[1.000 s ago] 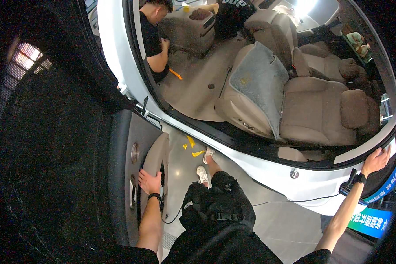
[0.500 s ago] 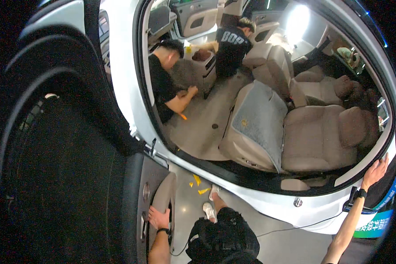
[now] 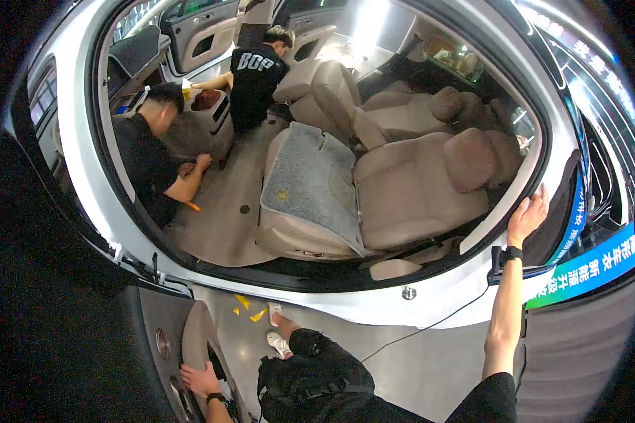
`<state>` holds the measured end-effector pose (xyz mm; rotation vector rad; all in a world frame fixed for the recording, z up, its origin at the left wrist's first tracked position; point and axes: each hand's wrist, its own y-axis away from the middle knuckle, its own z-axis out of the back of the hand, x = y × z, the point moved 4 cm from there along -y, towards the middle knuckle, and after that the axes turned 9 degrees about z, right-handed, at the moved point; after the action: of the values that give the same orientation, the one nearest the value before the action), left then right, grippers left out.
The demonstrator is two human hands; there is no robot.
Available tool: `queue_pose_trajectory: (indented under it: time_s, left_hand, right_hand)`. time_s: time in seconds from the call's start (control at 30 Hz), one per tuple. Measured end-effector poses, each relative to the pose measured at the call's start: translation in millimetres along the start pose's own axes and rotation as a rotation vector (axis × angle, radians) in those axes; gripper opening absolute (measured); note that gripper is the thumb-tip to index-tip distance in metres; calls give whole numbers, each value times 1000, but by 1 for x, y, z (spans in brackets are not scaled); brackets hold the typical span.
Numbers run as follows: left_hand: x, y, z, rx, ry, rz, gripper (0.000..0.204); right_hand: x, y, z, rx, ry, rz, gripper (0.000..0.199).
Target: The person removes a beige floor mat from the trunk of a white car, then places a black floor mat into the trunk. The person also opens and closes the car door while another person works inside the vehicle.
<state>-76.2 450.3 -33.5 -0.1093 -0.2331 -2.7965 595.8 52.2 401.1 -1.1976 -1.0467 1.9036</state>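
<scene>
My left hand (image 3: pixel 201 379) lies on the inner panel of the opened car door (image 3: pixel 164 317), over the beige armrest (image 3: pixel 196 331), with its fingers stretched out. Up at the right, my right hand (image 3: pixel 528 220) leans on the white body frame (image 3: pixel 554 169) beside the door opening, fingers extended and holding nothing. Between my two arms lies the doorway, with a beige seat (image 3: pixel 420 190) inside. The seat in front of it is folded forward and shows a grey back panel (image 3: pixel 307 183) with a yellowish mark.
Two people in black shirts, one person (image 3: pixel 148 144) crouching near and another person (image 3: pixel 259 74) farther in, work inside the car. Yellow scraps (image 3: pixel 250 308) lie on the floor by my feet. A dark cable (image 3: pixel 430 324) runs from near my right wrist. A blue-green banner (image 3: pixel 593 268) is at the right.
My view has swung to the right, so the car interior and both hands appear farther left. Both hands keep their places on the door and the body frame.
</scene>
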Motion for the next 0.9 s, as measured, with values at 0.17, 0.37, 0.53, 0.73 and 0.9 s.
queue_pose_trajectory:
  time_s: [0.17,0.37,0.53,0.73,0.9]
  left_hand:
    - [-4,7,15,24,11,-12,83]
    - [0,3,4,-61,47,-39,83]
    - [4,0,-7,-153,46,-73,83]
    - [3,0,-5,-157,29,-66,82]
    - [2,4,6,-179,65,-85,80]
  right_hand:
    - [5,-2,2,-29,-13,5,22]
    - [4,-1,2,-46,-3,40,28]
    - [4,-3,2,-34,-18,59,26]
    - [4,-2,0,-55,7,97,25]
    - [1,-1,-2,-56,-6,103,24]
